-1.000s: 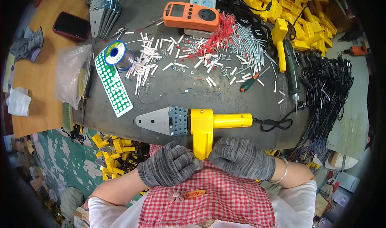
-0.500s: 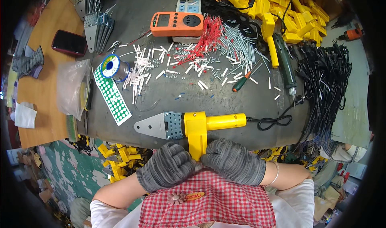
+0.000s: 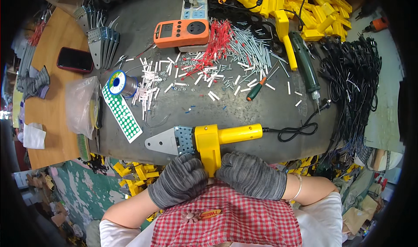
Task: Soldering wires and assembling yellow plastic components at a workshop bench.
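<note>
A yellow-handled pipe welding tool (image 3: 208, 138) lies across the near edge of the table, its perforated metal guard and pointed grey plate (image 3: 163, 143) toward the left. From its handle a black cord runs off to the right. My left hand (image 3: 179, 181), in a grey knit glove, is closed in a fist against the left side of the tool's yellow leg. On the other side of that leg my right hand (image 3: 250, 175), gloved alike, is curled shut too. The fingertips of both are hidden, and what they pinch at the leg's lower end does not show.
Loose screws (image 3: 254, 44), red-and-white wires (image 3: 220, 40) and white sleeves spread behind the tool. A screwdriver (image 3: 257, 89), green electric screwdriver (image 3: 307, 66), solder spool (image 3: 122, 85) and orange meter (image 3: 180, 33) lie around. Black cords (image 3: 350, 77) are heaped right; yellow housings (image 3: 305, 11) behind.
The view has shifted slightly, so the table's things sit a little differently in it. Both fists stay closed at the yellow leg; the tool has barely moved relative to them.
</note>
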A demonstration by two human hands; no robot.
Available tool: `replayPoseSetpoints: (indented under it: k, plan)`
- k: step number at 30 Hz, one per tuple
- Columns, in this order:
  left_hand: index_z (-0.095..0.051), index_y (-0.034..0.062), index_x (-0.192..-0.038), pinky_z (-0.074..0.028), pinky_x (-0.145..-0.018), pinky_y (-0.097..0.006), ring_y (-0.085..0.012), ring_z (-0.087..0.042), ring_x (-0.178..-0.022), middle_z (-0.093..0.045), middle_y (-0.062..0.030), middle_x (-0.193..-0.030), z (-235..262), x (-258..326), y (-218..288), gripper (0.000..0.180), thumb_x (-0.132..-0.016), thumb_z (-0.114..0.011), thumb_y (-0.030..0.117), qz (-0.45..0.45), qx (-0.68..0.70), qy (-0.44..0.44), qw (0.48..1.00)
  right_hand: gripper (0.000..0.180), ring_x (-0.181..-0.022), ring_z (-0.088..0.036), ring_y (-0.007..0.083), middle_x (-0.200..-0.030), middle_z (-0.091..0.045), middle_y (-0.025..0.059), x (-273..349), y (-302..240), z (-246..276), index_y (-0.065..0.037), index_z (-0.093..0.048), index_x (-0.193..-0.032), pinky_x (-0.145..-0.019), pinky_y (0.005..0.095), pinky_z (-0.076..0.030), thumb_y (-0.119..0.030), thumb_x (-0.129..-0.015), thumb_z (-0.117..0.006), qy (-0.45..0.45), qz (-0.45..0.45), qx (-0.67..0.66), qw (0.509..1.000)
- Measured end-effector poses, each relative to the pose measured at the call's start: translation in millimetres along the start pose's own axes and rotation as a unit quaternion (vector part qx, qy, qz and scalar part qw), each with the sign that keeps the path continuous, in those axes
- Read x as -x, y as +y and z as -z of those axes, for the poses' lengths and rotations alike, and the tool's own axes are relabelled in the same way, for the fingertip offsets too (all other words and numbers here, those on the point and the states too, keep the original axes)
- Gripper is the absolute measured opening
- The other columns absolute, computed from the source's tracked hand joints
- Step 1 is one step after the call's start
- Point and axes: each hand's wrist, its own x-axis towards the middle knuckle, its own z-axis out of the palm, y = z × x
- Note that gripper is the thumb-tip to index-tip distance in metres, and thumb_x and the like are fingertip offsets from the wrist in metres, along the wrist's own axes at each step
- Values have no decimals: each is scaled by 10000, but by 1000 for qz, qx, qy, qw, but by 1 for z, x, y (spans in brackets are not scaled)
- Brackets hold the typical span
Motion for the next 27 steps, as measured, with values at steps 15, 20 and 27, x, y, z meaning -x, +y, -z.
replayPoseSetpoints:
  k: [15,20,27]
  plan:
    - [-671,23,-967,-438,-1018,-434,-334,-593,-1097,-650,-171,-1048,13,-188,-82,242,-827,-641,218,-93,-337,-116,930,97,-787,-631,295,-875,-605,109,5,-4,-3,-64,-664,-878,-720,407,-543,-155,-859,-635,41,-61,-85,994]
    - [-661,30,-1022,-456,-990,-442,-333,-580,-1126,-648,-165,-1058,9,-189,-65,313,-866,-584,290,-39,-402,-140,904,111,-753,-624,291,-922,-619,92,26,19,21,-71,-664,-928,-697,404,-539,-158,-860,-653,138,-158,139,968]
    - [-629,31,-1032,-516,-866,-434,-359,-628,-957,-623,-188,-973,4,-162,-34,188,-858,-642,101,-13,60,-118,991,190,-876,-632,301,-910,-645,119,23,37,26,-61,-703,-940,-767,394,-537,-132,-765,-725,225,-166,124,952]
